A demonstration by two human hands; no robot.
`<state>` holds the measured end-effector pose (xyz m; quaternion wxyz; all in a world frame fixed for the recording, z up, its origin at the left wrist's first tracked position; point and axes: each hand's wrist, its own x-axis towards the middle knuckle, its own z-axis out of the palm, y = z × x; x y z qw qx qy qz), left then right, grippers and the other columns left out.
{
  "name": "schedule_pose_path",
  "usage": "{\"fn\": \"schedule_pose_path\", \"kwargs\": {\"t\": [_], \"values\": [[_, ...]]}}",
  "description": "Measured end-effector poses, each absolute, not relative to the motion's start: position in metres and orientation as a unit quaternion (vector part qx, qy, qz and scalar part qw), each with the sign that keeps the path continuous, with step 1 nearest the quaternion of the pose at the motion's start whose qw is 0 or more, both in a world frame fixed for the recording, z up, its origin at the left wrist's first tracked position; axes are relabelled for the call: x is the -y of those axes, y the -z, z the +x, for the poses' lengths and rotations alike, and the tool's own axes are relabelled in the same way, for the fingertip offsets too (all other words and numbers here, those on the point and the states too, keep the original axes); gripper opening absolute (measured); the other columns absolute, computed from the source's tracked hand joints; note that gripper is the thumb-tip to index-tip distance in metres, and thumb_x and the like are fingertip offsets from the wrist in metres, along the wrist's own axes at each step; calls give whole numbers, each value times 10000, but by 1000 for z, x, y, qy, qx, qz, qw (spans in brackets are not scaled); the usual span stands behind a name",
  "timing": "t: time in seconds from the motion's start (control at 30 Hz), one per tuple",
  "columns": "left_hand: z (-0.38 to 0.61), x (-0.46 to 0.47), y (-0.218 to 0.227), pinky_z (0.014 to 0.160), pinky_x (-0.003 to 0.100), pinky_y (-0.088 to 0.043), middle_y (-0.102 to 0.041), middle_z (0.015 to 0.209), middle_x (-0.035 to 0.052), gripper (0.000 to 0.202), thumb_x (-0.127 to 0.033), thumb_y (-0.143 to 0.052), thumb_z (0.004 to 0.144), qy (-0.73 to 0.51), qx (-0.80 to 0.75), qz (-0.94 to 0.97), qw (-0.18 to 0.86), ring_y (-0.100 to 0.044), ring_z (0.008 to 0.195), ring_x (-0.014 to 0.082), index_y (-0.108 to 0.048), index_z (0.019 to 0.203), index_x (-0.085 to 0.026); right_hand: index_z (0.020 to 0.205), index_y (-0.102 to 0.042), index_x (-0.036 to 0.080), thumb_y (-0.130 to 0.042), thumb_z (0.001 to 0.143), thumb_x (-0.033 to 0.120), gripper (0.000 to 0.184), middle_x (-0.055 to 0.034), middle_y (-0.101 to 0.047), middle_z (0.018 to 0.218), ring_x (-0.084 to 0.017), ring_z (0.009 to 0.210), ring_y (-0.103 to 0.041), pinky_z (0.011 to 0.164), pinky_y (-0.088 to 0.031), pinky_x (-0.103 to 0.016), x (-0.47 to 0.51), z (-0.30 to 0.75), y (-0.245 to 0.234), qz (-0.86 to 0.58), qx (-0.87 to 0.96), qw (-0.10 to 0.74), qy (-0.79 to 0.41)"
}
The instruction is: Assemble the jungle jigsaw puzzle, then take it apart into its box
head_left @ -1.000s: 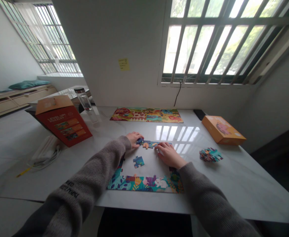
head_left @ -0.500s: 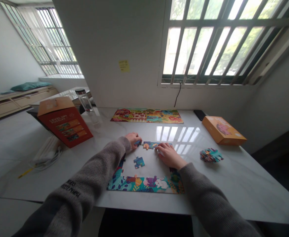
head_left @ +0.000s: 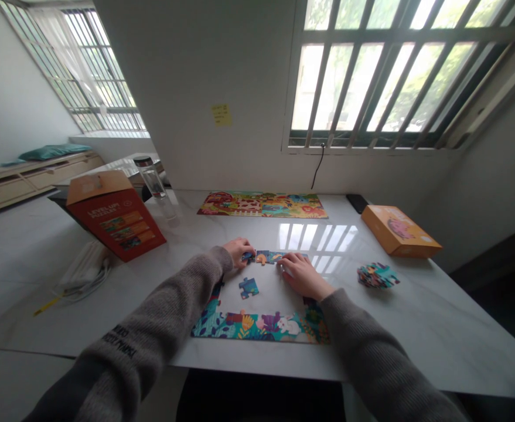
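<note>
At the far left corner of a partly assembled jigsaw border, my left hand (head_left: 239, 252) is closed on a dark blue puzzle piece (head_left: 249, 256), which lies against or very near the row's orange-and-blue piece (head_left: 263, 258). My right hand (head_left: 299, 271) lies with fingers stretched over the far row's right part, hiding some of it. Inside the border, a loose blue puzzle piece (head_left: 249, 287) rests flat on the table. The near border strip (head_left: 257, 326) shows a white rabbit and leaves. My forearms partly cover both side strips.
A stack of puzzle pieces (head_left: 377, 275) sits to the right, with an orange box (head_left: 400, 231) and a black phone (head_left: 356, 203) beyond it. A finished puzzle (head_left: 261, 205) lies along the wall. Leftward stand a red box (head_left: 119, 220), a glass bottle (head_left: 152, 179) and a white cable (head_left: 84, 272).
My left hand has shifted slightly right with its puzzle piece, narrowing the gap to the orange-and-blue piece. My right hand has stayed in place on the far row.
</note>
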<state>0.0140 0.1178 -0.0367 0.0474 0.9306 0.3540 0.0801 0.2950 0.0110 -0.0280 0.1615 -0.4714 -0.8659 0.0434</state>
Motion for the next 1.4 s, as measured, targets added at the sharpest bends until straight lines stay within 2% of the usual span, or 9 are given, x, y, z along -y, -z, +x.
{"fn": "schedule_pose_path", "kwargs": {"t": [0.33, 0.5, 0.63, 0.77, 0.93, 1.07, 1.2, 1.27, 1.4], "values": [[10, -112, 36, 963, 320, -499, -670, 1083, 82, 393, -117, -688, 696, -92, -347, 932, 50, -609, 1021, 230, -703, 1079, -202, 1255, -598, 223, -522, 922, 160, 348, -108, -603, 1269, -264, 1186, -504, 991, -416, -428, -10, 292, 21, -468, 870, 149, -33], [8, -109, 34, 961, 311, -502, -681, 1094, 69, 326, -124, -674, 729, -104, -348, 929, 65, -617, 1020, 217, -702, 1044, -205, 1297, -578, 220, -494, 921, 114, 400, -104, -591, 1335, -246, 1195, -513, 1015, -437, -425, -14, 278, 12, -416, 891, 178, -18], [7, -111, 36, 966, 308, -501, -684, 1088, 62, 334, -123, -683, 733, -103, -347, 930, 63, -619, 1023, 211, -703, 1054, -216, 1293, -585, 203, -499, 894, 83, 425, -111, -604, 1291, -241, 1168, -531, 1008, -465, -410, -17, 265, 12, -380, 908, 174, -21], [7, -112, 38, 987, 296, -488, -675, 1123, 68, 347, -122, -677, 758, -92, -336, 936, 52, -607, 1048, 203, -697, 1093, -210, 1202, -637, 201, -499, 885, 70, 370, -106, -627, 1221, -226, 1146, -548, 1000, -474, -386, -17, 260, 19, -380, 908, 171, -38], [9, -105, 33, 987, 292, -482, -666, 1148, 65, 305, -149, -650, 812, -75, -337, 937, 43, -598, 1069, 200, -713, 1099, -232, 1226, -626, 187, -496, 880, 69, 387, -107, -617, 1257, -230, 1188, -531, 1034, -452, -387, -17, 260, 25, -382, 905, 179, -51], [11, -98, 27, 975, 310, -486, -662, 1199, 46, 345, -180, -630, 843, -43, -337, 941, 4, -589, 1098, 208, -694, 1165, -283, 1248, -610, 186, -497, 881, 81, 398, -109, -603, 1282, -229, 1204, -522, 1049, -438, -393, -15, 261, 25, -384, 904, 178, -57], [14, -90, 26, 948, 352, -493, -639, 1314, 40, 376, -146, -587, 869, -6, -335, 941, -41, -582, 1116, 229, -674, 1199, -303, 1243, -610, 181, -508, 880, 93, 388, -111, -602, 1280, -233, 1204, -519, 1051, -434, -399, -12, 260, 25, -387, 902, 181, -55], [14, -87, 26, 950, 369, -490, -626, 1348, 35, 370, -142, -561, 886, -8, -337, 941, -37, -577, 1134, 236, -666, 1205, -299, 1240, -612, 179, -514, 876, 96, 386, -110, -603, 1276, -235, 1199, -522, 1051, -437, -403, -12, 260, 25, -387, 902, 185, -56], [16, -90, 29, 995, 388, -471, -641, 1304, 53, 366, -233, -603, 882, -65, -351, 934, -6, -558, 1174, 245, -626, 1246, -260, 1241, -611, 190, -522, 863, 84, 403, -101, -605, 1273, -235, 1209, -521, 1061, -440, -407, -12, 260, 27, -374, 903, 202, -64]]}}
